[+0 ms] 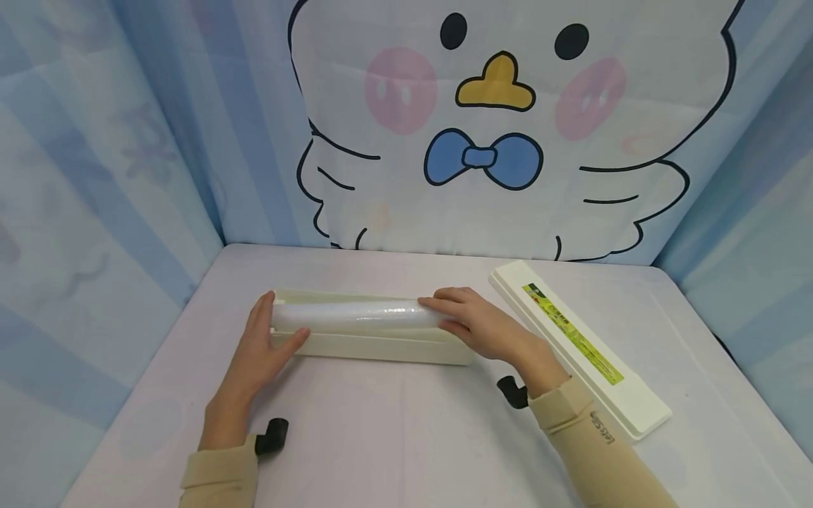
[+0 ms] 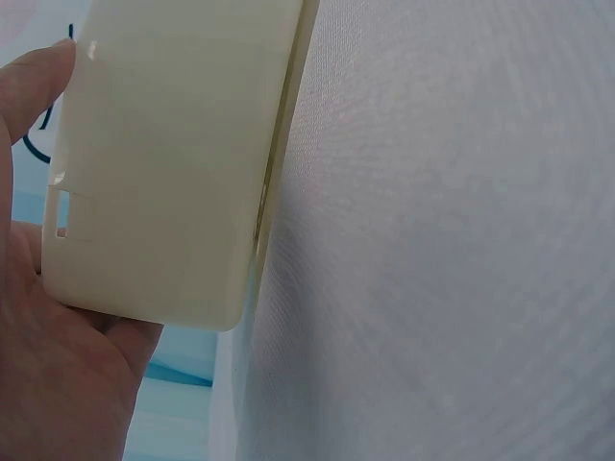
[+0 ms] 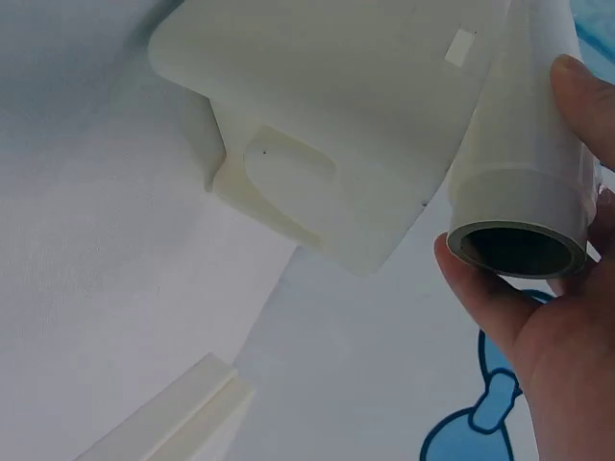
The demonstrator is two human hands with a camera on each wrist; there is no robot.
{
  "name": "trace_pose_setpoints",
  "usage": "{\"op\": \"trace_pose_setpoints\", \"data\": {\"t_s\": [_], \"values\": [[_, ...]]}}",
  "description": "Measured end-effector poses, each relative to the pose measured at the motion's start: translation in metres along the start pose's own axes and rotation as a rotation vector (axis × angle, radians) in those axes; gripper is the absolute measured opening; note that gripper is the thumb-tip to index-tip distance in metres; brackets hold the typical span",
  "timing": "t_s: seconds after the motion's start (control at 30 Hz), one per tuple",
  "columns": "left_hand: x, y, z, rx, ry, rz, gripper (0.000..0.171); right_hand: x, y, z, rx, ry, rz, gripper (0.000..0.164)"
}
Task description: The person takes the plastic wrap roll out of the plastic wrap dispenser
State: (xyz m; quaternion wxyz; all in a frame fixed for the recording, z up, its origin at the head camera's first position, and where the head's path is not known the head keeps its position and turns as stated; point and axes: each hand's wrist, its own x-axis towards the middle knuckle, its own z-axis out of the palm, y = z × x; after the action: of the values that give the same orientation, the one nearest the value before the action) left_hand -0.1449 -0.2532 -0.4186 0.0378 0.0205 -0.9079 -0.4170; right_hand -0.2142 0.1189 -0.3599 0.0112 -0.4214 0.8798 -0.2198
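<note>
A roll of cling film (image 1: 356, 313), clear and shiny, lies lengthwise over an open, long cream box (image 1: 381, 347). My left hand (image 1: 262, 349) holds the box at its left end, with the thumb over the front rim and the fingers at the end. In the left wrist view, the box's smooth front wall (image 2: 173, 173) shows a small slot near its end. My right hand (image 1: 483, 324) grips the roll's right end between thumb and fingers. Seen from the right wrist, the hollow core (image 3: 517, 250) sticks out beyond the box end, raised at the rim.
A long cream lid (image 1: 508, 282) with a yellow-green label (image 1: 571, 331) lies slantwise to the right, partly behind my right forearm. Pale cloth covers the table (image 1: 381, 437). Behind it hangs a curtain (image 1: 495, 219) with a cartoon figure, and blue curtains flank both sides.
</note>
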Motion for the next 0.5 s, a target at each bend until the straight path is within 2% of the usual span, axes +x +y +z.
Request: {"op": "trace_pose_setpoints", "data": {"t_s": [0.27, 0.5], "values": [[-0.0017, 0.0001, -0.0003, 0.005, -0.003, -0.008, 0.100, 0.0036, -0.0012, 0.0018, 0.019, 0.061, -0.032, 0.043], [-0.0006, -0.0005, -0.0006, 0.008, 0.000, 0.008, 0.099, 0.0050, -0.0033, 0.0021, 0.030, 0.028, 0.009, 0.042]]}}
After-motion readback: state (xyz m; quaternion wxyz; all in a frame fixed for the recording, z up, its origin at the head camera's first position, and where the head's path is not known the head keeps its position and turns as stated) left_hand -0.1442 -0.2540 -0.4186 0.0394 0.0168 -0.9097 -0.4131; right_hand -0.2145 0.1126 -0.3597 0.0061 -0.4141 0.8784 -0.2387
